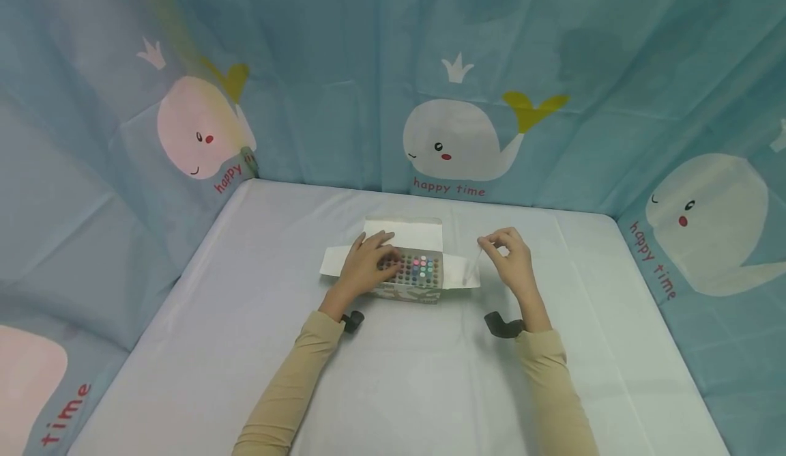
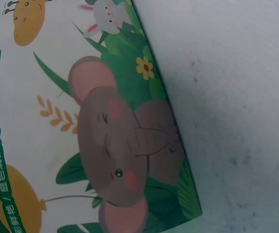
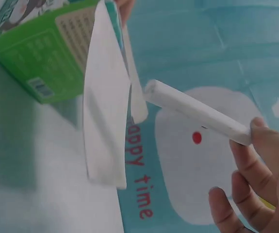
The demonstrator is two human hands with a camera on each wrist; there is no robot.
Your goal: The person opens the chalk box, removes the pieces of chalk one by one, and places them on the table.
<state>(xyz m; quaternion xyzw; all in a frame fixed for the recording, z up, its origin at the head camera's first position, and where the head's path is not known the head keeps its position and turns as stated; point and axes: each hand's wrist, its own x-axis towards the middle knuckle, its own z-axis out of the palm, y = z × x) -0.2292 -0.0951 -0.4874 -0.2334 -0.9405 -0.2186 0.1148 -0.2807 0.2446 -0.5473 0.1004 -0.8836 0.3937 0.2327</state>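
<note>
A chalk box [image 1: 405, 293] stands on the table with its white flaps folded out. Its top shows rows of round holes or chalk ends, several pink, blue and white ones [image 1: 424, 266] toward the right. My left hand [image 1: 364, 265] lies over the left part of the box top, fingers spread; what its fingertips touch is too small to tell. The left wrist view shows only the box's printed side [image 2: 112, 136] with an elephant. Between thumb and fingertips, my right hand [image 3: 263, 179] pinches a white chalk stick [image 3: 197, 111] by one end, near the right flap [image 3: 105, 111].
A white cloth covers the table [image 1: 399, 388]. Blue curtains [image 1: 331, 101] printed with whales hang behind it and at both sides. A back flap [image 1: 405, 229] stands up behind the box. Dark wrist-worn pieces [image 1: 503, 325] stick out near both cuffs.
</note>
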